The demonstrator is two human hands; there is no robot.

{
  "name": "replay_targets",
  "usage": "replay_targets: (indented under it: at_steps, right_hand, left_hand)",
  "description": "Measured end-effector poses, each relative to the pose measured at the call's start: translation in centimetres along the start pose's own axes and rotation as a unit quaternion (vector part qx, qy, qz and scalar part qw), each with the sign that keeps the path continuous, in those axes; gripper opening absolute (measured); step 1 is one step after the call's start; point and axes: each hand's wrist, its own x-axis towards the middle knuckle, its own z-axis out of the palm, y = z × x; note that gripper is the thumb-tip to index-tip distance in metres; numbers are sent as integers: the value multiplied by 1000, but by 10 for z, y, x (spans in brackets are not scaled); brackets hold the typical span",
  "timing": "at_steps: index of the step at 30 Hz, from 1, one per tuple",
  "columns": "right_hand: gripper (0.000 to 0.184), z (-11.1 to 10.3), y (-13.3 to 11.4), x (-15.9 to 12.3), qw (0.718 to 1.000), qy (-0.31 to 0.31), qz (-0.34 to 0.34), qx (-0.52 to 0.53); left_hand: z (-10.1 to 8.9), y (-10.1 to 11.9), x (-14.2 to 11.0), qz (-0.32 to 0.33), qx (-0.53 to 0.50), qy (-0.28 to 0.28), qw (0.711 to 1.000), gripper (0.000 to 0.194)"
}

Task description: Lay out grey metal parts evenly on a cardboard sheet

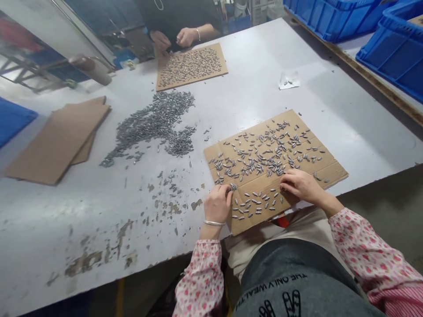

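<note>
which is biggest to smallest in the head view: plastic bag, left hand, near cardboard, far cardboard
1. near cardboard
2. far cardboard
3. left hand
4. plastic bag

Apparent size only; the far cardboard lies farther off, so the cardboards' true sizes are unsure.

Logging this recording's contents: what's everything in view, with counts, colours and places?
Table: one, white, centre
Cardboard sheets: four visible, brown; near, far, two left
Metallic pieces: uncountable, grey, near and far sheets, table
Plastic bag: one, clear, table's right
Crates: two, blue, upper right
Unclear object: one, blue, left edge
Co-worker: one, dark top, opposite
Background clutter: uncounted, mixed, blurred, behind
Sleeves: two, pink, foreground
Garment front: one, grey, bottom
Left hand: one, bare, near sheet's left
Right hand: one, bare, near sheet's front
</note>
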Motion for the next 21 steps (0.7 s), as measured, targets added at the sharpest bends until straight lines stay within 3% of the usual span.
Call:
replay_targets:
  at_steps: [5, 10, 15, 21]
  right_hand:
    - [18, 20, -8, 20, 998, 1, -10, 63]
    - [17, 41, -53, 68, 996, -33, -65, 46]
    - [21, 41, -90, 101, 993, -66, -100, -21]
    - [17, 35, -96, 105, 983, -101, -125, -83]
  left_hand:
    - [-1, -6, -4, 45, -29, -28, 998, 18]
    - [-5, -9, -11, 38, -43, -34, 998, 14]
    - [-4, -7, -10, 35, -26, -13, 999, 16]
    - [6, -7, -8, 58, -2, -7, 998, 23]
